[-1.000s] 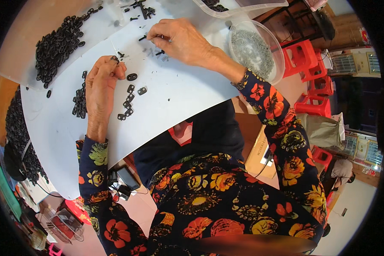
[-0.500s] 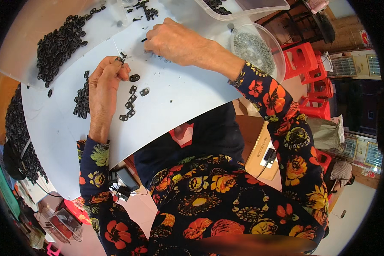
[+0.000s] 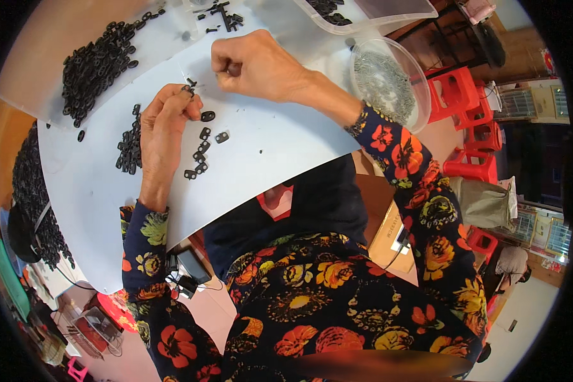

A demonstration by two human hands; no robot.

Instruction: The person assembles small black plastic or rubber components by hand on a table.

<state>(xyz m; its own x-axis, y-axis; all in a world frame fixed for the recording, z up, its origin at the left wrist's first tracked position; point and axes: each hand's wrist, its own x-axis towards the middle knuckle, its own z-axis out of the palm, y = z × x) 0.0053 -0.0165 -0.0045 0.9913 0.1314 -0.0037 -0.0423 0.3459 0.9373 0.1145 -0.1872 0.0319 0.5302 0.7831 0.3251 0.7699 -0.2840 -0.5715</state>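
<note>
Since the earlier frame, our right hand (image 3: 261, 67) has drawn closer to our left hand (image 3: 163, 122). In the head view, its fingers curl inward; we cannot tell whether they hold anything. Our left fingertips pinch a small black part (image 3: 188, 90) above the white table (image 3: 235, 165); we judge it light, stiff, smooth, best held by its edges.

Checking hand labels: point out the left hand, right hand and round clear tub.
Left hand (image 3: 162, 130): head view, back of the hand.
Right hand (image 3: 262, 66): head view, back of the hand.
Round clear tub (image 3: 422, 94): head view, bare right wall.
</note>
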